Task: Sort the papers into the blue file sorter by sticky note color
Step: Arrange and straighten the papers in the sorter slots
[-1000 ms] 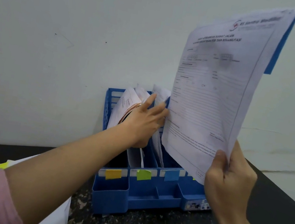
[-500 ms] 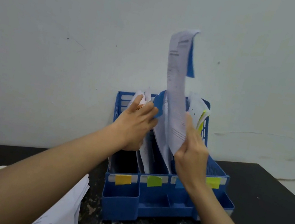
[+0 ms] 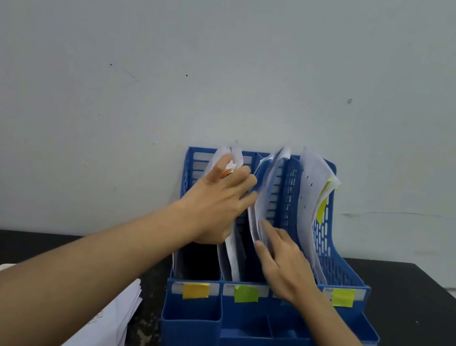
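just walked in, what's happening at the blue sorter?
A person is filing papers into the blue file sorter, whose slots carry orange, green and yellow sticky notes. The left hand holds back the papers in the left slots, fingers spread. The right hand presses a sheet with a blue tab into a middle slot, fingers straight. More unsorted papers lie on the dark table at left.

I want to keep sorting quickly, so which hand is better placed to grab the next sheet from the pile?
Left, probably. The unsorted paper stack lies beside the left forearm, while the right hand rests across at the file sorter.
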Available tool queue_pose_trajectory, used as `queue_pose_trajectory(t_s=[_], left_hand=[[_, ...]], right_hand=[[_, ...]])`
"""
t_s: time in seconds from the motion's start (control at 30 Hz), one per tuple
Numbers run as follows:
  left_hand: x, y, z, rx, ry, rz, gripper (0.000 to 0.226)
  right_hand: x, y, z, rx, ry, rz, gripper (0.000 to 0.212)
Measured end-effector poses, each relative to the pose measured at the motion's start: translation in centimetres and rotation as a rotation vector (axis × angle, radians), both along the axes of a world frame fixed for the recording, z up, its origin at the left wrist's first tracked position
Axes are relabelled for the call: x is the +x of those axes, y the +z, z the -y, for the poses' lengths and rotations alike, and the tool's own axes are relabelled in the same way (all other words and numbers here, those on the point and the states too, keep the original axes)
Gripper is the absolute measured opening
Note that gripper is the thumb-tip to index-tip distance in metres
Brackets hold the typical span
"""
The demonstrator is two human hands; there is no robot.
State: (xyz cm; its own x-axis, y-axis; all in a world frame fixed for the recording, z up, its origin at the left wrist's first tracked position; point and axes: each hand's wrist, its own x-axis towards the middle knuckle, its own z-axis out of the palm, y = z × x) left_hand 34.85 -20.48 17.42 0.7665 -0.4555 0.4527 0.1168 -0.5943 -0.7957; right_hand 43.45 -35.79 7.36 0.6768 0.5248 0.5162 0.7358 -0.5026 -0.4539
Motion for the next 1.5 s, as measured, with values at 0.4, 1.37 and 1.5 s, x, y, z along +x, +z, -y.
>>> queue_pose_trajectory(t_s=[0.4,1.37,1.5], left_hand=[[-1.7,0.9,2.2,-0.272,-0.003,-0.199,0.062],[-23.0,-18.0,-13.1,-1.562,0.341,-0.01,0.036],[-23.6,-19.2,-13.5,-1.551,0.493,-0.147,0.039]], right_hand=[[-1.4,-1.2,1.0,-0.046,-0.149,0.108,0.026],[-19.4,-8.0,-12.4,0.21,0.175,-0.345,0.02],[-19.4,-8.6,-12.4,0.195,0.109,-0.45,0.032]])
